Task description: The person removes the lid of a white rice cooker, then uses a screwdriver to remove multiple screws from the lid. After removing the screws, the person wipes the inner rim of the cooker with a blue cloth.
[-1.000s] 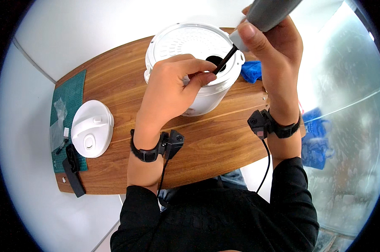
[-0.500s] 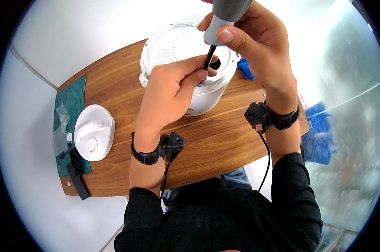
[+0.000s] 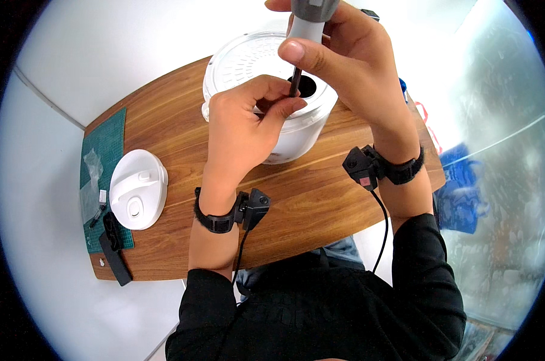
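A screwdriver (image 3: 307, 29) with a thick grey and white handle is gripped from above by my right hand (image 3: 364, 75), its fingers wrapped round the grip. The dark shaft (image 3: 295, 81) points down, almost upright. Near the shaft's lower end, my left hand (image 3: 239, 120) pinches it between thumb and forefinger; the tip is hidden behind these fingers. Both hands are over a white, rounded appliance (image 3: 296, 141) with a ring of small slots on its upper face. Just right of the shaft, a round dark hole (image 3: 307, 87) opens in that face.
A white oval lid (image 3: 141, 201) with a handle bar lies at the left. Beyond it, a green cutting mat (image 3: 107, 138) carries a clear plastic bag (image 3: 93, 171) and a black strap-like piece (image 3: 115, 259). The wooden table (image 3: 308, 198) has a curved edge. Blue material (image 3: 459, 192) shows at the right.
My right hand and the screwdriver have shifted left, and the shaft stands more upright. My left hand has moved slightly right. More of the dark hole shows.
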{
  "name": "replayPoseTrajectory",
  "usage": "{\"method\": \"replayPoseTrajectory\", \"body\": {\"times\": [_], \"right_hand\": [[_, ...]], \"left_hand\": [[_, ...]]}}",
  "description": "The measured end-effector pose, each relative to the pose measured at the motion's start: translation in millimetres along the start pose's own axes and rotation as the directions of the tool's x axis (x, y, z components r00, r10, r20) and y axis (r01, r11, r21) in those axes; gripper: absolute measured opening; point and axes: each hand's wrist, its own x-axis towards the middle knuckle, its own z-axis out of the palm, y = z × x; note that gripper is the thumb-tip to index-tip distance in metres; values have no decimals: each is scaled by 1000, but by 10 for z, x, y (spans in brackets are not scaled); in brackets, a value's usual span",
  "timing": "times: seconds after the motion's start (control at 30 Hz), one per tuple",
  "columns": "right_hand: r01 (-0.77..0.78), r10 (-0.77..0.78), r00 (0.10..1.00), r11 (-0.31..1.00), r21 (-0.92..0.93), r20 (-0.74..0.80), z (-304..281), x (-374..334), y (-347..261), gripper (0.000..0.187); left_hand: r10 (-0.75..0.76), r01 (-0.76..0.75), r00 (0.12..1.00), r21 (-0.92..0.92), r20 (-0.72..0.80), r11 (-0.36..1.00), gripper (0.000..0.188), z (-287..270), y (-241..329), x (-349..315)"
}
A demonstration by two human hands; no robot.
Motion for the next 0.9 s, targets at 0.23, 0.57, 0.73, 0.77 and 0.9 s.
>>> {"method": "replayPoseTrajectory", "body": {"times": [0.23,0.57,0.73,0.77,0.9], "right_hand": [[157,-140,987,922,353,-75,-13,21,264,59],[-34,32,999,995,91,25,-153,-51,-180,55],[139,-121,983,982,128,-141,-23,-19,51,54],[173,-148,980,964,203,-134,-27,2,76,53],[133,-73,975,946,294,-209,106,-25,10,54]], "left_hand": [[-14,19,999,-134,40,991,13,51,-20,30],[18,-18,1000,26,5,999,10,39,-2,14],[-25,28,999,-100,34,995,11,61,-28,22],[-54,59,997,-90,56,994,9,50,-24,20],[-74,73,994,11,81,997,6,11,11,22]]}}
